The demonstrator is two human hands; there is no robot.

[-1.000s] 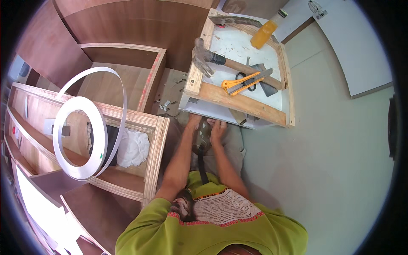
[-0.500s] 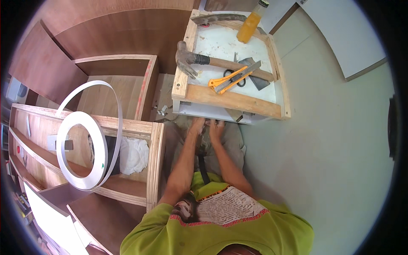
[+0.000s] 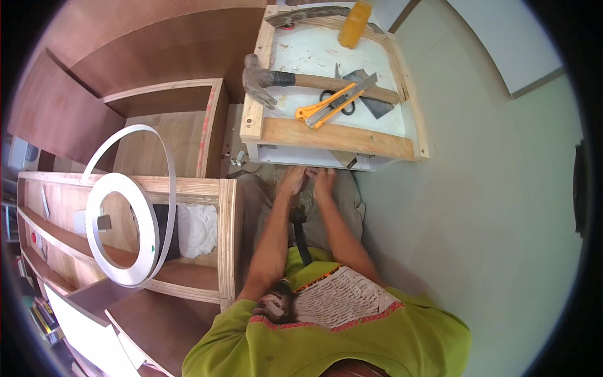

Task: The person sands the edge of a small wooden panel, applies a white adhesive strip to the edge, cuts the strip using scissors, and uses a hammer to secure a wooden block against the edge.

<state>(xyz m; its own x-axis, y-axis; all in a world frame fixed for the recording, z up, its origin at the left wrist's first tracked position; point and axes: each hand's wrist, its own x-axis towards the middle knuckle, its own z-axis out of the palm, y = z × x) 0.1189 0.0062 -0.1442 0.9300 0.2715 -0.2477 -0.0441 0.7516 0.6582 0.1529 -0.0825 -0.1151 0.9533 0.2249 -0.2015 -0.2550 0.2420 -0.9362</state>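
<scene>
Both my hands are close together over my lap, just below the front edge of a white-panelled wooden frame unit (image 3: 339, 135). My left hand (image 3: 293, 181) has its fingers curled inward, toward the other hand. My right hand (image 3: 324, 180) is bent the same way, its fingertips near the left's. Whatever lies between the fingers is too small or hidden to make out. On top of the unit lie a claw hammer (image 3: 339, 85), a yellow utility knife (image 3: 333, 103), black-handled scissors (image 3: 347, 108) and a dark metal blade (image 3: 377, 107).
A bottle of orange liquid (image 3: 355, 26) and a curved dark bar (image 3: 308, 14) are at the unit's far end. At left, a roll of white edging strip (image 3: 149, 232) leans on an open wooden frame (image 3: 227, 251) with crumpled white cloth (image 3: 197, 230) inside. A white panel (image 3: 512, 47) stands far right.
The view has shifted slightly, so the unit and its tools appear higher and further left. My hands stay at the unit's front edge; the right hand's fingers have bent in toward the left.
</scene>
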